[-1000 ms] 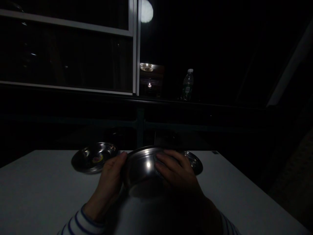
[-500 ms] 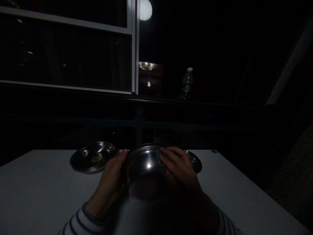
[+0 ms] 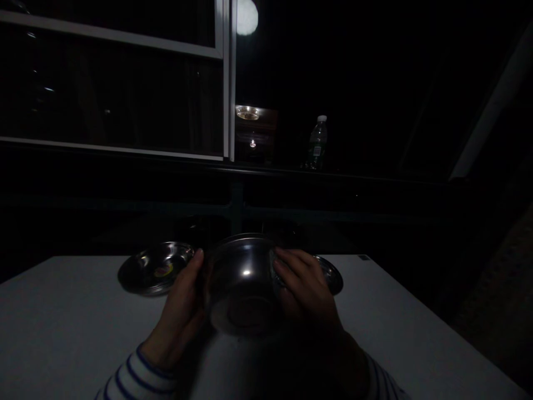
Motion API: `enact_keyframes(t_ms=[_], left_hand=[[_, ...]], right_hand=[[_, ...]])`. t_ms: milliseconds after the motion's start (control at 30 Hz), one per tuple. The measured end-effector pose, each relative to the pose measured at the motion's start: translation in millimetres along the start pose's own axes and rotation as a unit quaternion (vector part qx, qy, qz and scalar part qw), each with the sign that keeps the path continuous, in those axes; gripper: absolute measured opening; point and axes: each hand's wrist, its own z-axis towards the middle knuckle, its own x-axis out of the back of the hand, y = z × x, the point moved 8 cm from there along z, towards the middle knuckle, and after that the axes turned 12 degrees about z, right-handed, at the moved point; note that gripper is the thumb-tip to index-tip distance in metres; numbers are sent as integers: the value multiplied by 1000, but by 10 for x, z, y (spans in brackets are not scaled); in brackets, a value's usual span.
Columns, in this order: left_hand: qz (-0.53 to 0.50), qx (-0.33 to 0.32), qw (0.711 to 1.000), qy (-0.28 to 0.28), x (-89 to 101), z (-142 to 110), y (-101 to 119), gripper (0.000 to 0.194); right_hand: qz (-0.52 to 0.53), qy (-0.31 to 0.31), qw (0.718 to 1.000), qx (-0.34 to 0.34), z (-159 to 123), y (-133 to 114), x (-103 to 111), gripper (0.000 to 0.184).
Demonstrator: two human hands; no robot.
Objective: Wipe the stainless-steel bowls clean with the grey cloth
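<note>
"What are the fingers doing?"
"The left hand grips a tilted steel bowl; the right hand clasps a greyish pad, dimly seen, against its side."
"And around the bowl?"
"White tabletop beneath, a stickered metal dish to its left, another dish to its right."

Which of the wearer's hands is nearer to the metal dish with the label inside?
Left. The left hand is just right of the labelled dish in view; the right hand is farther off, across the metal bowl.
</note>
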Motion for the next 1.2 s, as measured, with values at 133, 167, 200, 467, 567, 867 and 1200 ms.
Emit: enact_keyframes(t_ms=[133,167,200,467,567,867,1200], left_hand=[[-24,-19,999,28,44,-2,89,21],[-29,-29,999,35,57,-1,126,20],[-32,-37,998,39,66,1,155,19],[-5,6,1000,12,-4,10,-6,15],[-7,12,1000,10,-8,5,-43,13],[-9,-49,998,31,110,36,186,17],[247,-51,964,-80,-285,-169,-91,39]], right_hand=[[36,61,996,-55,-88,60,-52,46],[41,70,994,-67,-118,79,-82,47],[43,73,994,-73,-140,92,-113,48],[30,74,989,-128,-66,181,25,40],[28,68,989,-127,-31,172,53,37],[47,92,984,-147,-149,231,-86,44],[-39,-79,995,-48,18,-81,-218,30]])
